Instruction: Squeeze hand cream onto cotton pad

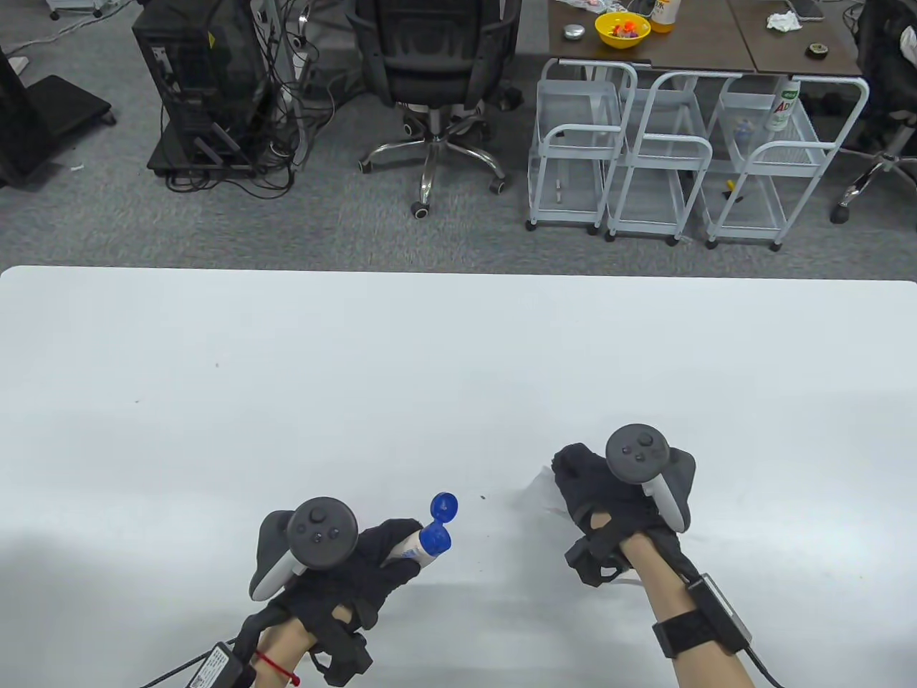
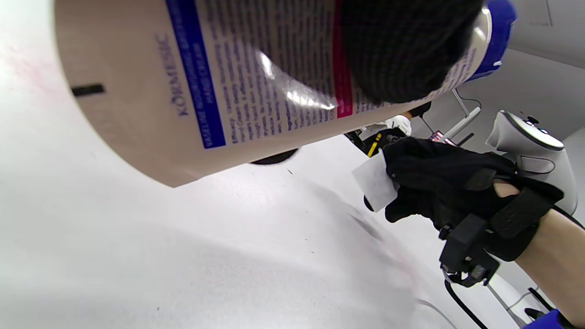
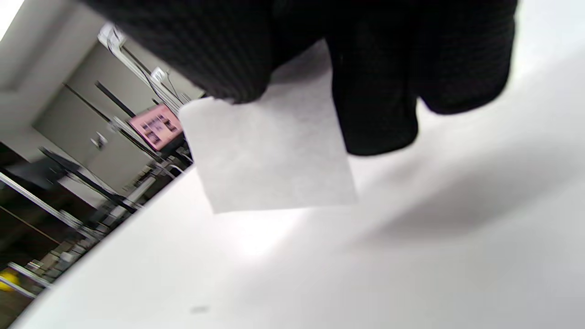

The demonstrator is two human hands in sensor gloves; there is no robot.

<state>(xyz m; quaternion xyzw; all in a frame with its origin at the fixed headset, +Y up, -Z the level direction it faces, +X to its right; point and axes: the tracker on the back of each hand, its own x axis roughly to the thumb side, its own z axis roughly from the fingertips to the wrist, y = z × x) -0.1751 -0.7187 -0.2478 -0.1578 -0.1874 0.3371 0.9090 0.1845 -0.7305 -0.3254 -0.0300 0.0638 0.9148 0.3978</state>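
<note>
My left hand [image 1: 372, 566] grips a white hand cream tube [image 1: 419, 546] with a blue flip cap [image 1: 444, 506] that stands open, nozzle end pointing right. The tube fills the left wrist view [image 2: 219, 87], printed with blue text. My right hand [image 1: 594, 494] holds a square white cotton pad [image 1: 536, 489] by one edge, lifted off the white table [image 1: 458, 373]. The pad shows in the right wrist view [image 3: 269, 160] under my gloved fingers [image 3: 379, 100], and in the left wrist view [image 2: 375, 182]. The tube's nozzle and the pad are a short way apart.
Beyond the table's far edge stand an office chair [image 1: 437, 79], a computer tower [image 1: 208, 79] with cables, and white wire carts [image 1: 645, 165]. A desk with a yellow bowl [image 1: 622, 29] is at the back right.
</note>
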